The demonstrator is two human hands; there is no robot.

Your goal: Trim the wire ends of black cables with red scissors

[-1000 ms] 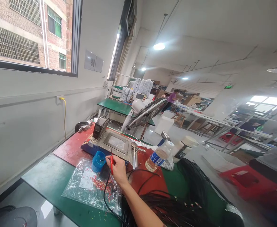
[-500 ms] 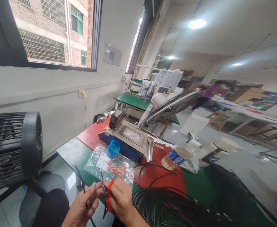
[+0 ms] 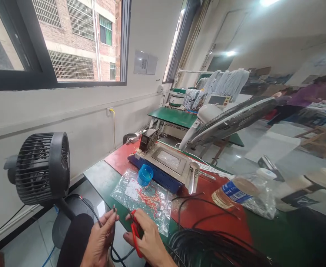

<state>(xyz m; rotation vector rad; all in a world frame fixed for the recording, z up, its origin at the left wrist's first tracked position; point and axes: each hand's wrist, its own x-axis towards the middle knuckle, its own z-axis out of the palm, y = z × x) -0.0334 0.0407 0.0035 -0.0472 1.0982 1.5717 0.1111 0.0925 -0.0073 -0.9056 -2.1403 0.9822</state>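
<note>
My left hand [image 3: 103, 233] pinches a black cable [image 3: 89, 203], with its short stripped end sticking up at the fingertips. A second end of cable with a reddish tip rises to the left, and black loops hang below the hand. In my right hand [image 3: 149, 235] are red-handled cutters [image 3: 135, 231], their dark jaws pointing up and left, apart from the cable end. Just beyond the hands a clear plastic bag [image 3: 121, 189] lies on the table, with many small red and white pieces [image 3: 150, 200] scattered over it. A blue cup [image 3: 145, 175] stands on the bag.
A blue-and-metal heating device [image 3: 163, 163] sits behind the bag. Coiled black cables [image 3: 207, 246] lie to the right, near a labelled plastic bottle [image 3: 232, 193]. One black fan [image 3: 42, 168] stands at left; a larger fan [image 3: 229, 122] leans behind. A person in purple [image 3: 309, 94] is far right.
The cutters have come away from the cable end and moved right, so my hands are now apart. My view has turned a little left.
</note>
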